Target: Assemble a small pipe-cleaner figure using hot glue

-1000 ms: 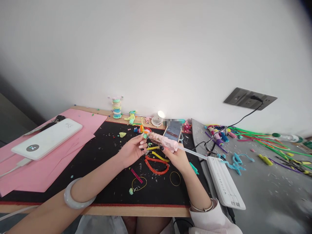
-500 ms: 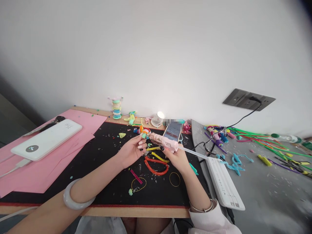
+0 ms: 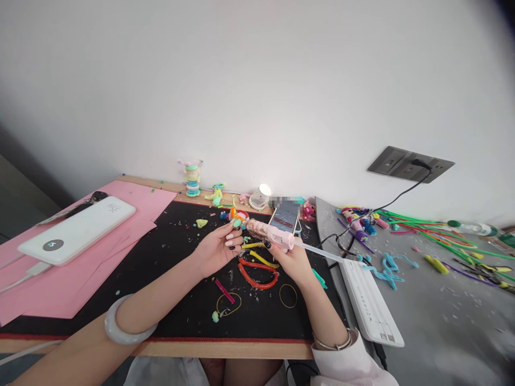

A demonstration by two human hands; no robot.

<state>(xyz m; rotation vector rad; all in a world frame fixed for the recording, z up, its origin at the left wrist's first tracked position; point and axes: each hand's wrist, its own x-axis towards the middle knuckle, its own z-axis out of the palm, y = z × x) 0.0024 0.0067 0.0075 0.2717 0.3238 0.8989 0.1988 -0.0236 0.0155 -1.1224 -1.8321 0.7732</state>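
Lying nearest, a red loop (image 3: 261,287) is resting on the black mat (image 3: 181,321). Past it, the right hand (image 3: 290,261) is gripping the pink glue gun (image 3: 270,233), fingers curled round its rear. Beside the nozzle end, the left hand (image 3: 219,249) is pinching a small multicolored fuzzy piece (image 3: 240,217). Gun's probably feeling light and stiff, maybe hot up front, so hold it well back; fuzzy bit's looking soft and squashable, so pinch the edge lightly. White cup's (image 3: 259,199) sitting behind.
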